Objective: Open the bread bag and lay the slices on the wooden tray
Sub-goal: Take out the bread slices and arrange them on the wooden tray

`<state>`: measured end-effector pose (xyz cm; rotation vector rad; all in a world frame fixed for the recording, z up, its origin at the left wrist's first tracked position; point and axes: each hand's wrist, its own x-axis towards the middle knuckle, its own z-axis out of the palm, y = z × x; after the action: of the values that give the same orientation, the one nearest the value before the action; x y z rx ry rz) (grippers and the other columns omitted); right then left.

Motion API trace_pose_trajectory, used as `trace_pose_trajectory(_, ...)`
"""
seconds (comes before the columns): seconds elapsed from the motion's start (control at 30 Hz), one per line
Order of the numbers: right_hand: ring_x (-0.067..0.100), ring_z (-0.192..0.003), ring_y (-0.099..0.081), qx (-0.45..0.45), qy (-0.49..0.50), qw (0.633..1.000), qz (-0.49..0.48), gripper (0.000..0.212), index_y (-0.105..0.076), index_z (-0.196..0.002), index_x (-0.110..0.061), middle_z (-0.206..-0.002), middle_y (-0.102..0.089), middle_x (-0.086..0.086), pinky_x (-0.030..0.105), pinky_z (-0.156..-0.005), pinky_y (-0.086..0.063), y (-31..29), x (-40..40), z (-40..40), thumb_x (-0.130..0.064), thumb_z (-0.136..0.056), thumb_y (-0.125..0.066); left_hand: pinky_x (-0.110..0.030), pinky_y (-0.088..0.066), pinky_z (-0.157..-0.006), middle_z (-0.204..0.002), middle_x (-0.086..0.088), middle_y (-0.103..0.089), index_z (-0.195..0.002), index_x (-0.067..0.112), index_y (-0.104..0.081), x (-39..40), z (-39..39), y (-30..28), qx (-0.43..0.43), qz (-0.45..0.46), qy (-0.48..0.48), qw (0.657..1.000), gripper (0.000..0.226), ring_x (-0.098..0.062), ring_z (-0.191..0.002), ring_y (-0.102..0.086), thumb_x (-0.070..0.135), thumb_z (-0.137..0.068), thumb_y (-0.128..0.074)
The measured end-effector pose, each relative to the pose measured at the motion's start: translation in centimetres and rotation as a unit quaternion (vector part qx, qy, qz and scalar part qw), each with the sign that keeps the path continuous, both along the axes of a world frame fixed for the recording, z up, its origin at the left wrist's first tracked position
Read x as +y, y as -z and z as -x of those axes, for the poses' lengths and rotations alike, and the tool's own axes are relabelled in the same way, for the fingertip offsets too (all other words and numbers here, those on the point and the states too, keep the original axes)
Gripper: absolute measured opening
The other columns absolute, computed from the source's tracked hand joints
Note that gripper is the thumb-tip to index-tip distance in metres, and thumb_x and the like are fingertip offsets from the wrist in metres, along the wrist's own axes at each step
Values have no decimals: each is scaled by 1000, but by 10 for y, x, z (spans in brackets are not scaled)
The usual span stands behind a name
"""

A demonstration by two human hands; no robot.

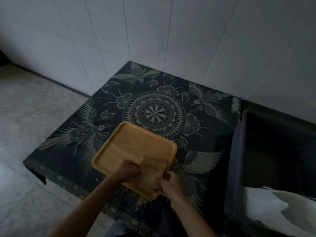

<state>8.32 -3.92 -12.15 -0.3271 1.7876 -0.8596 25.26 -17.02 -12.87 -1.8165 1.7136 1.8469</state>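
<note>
Pinching the bread bag [150, 168] from both sides, I have my left hand [127, 171] closed on its left edge and my right hand [169, 183] closed on its right, over the near right corner of the wooden tray [119, 146]. The tray sits near the front edge of the tabletop [196, 100]; its bare part shows no slice. I judge the work barely begun: whether the bag is open yet, I cannot tell, and every slice is left to lay.

You have one wooden tray [130, 147] on the bench [201, 144], one bread bag [152, 170] over its near corner, two hands there, and one dark bin [239, 168] right of the tray.
</note>
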Motion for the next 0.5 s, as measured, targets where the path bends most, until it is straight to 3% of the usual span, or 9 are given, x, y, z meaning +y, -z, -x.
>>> trace_pose_trajectory(0.1,19,-90,-69,-26,3,1000,1,19,-63,-107,-21,-105,-68,1,33,-66,-63,-7,-1,1,-16,-91,-71,-29,-57,-61,-91,-9,-69,-95,12,-73,2,-3,1,4,-45,-44,998,6,-19,-75,-67,17,-92,-71)
trace_pose_trajectory(0.23,22,-98,-69,-39,6,999,-14,27,-63,-114,-21,-112,-68,2,47,-86,-62,-15,-8,1,-22,-88,-72,-26,-54,-51,-84,-13,-67,-93,-1,-72,-1,-10,0,54,-129,-100,985,14,-19,-62,-67,12,-90,-73)
trace_pose_trajectory(0.37,21,-99,-68,-34,29,999,-15,34,-64,-117,-24,-113,-69,1,41,-82,-61,-25,-21,-7,-27,-85,-75,-31,-57,-57,-99,-17,-72,-106,-5,-72,-11,-23,0,115,-221,-125,960,26,-27,-81,-71,13,-88,-75)
trace_pose_trajectory(0.5,20,-96,-67,-27,34,999,-16,25,-66,-108,-27,-108,-69,-1,35,-71,-55,-41,-39,-19,-31,-85,-76,-31,-54,-55,-95,-14,-68,-115,-1,-67,-25,-38,0,140,-276,-135,941,29,-24,-76,-64,15,-91,-72)
